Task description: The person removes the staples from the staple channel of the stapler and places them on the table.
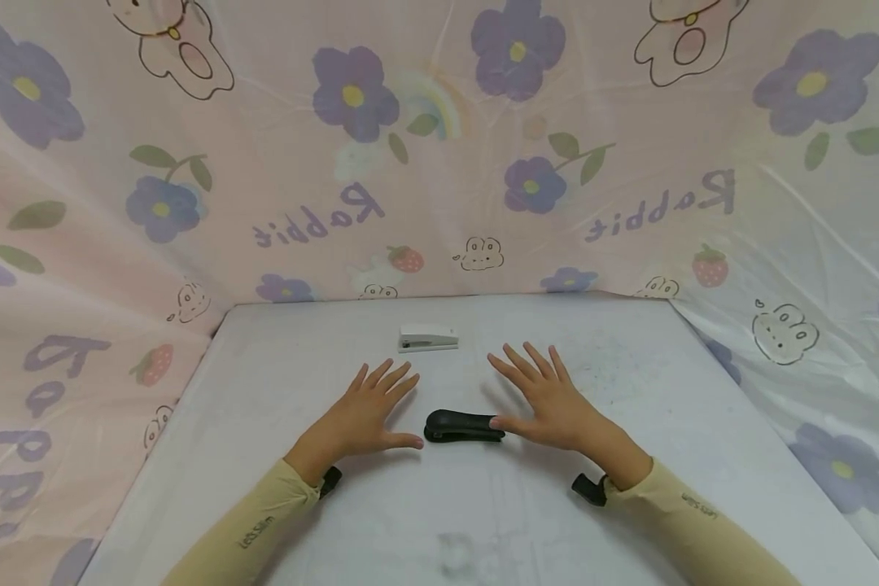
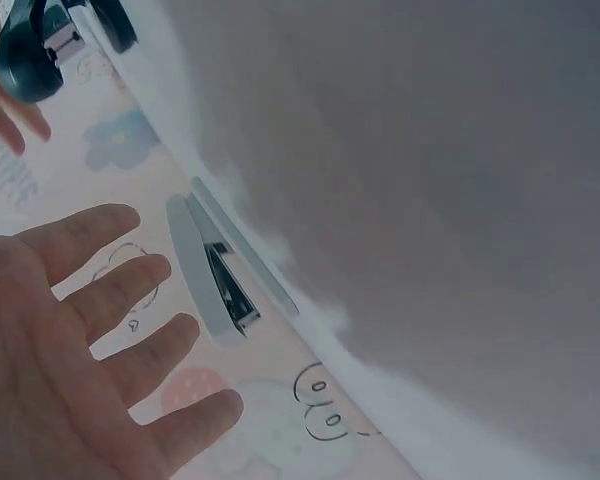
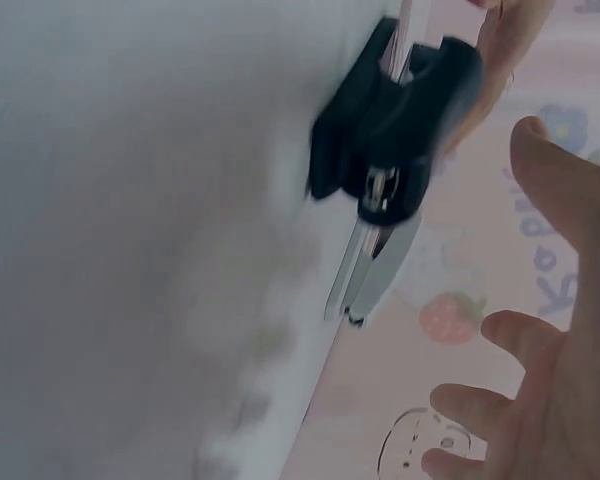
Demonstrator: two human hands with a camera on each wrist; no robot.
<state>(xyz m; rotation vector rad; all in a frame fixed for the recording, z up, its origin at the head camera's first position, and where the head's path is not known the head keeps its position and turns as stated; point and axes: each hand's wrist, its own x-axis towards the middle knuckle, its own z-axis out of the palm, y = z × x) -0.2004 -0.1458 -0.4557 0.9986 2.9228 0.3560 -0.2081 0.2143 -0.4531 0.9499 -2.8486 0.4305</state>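
Note:
A black stapler [image 1: 460,426] lies on the white table between my two hands. Farther back, a white stapler [image 1: 428,337] rests on the same surface. My left hand [image 1: 369,415] is spread with straight fingers, its thumb tip close to the black stapler's left end. In the head view the thumb of my right hand [image 1: 557,407] overlaps the black stapler's right end; the right wrist view shows that thumb apart from the black stapler [image 3: 400,120]. The right fingers are spread too. Behind the left fingers, the left wrist view shows the white stapler [image 2: 208,270]. Neither hand holds anything.
The white table [image 1: 454,505] has a straight far edge where a patterned curtain [image 1: 439,179] hangs. More of this cloth drapes along both sides. A black wrist camera [image 1: 589,490] sits under the right wrist, another black camera [image 1: 330,482] under the left.

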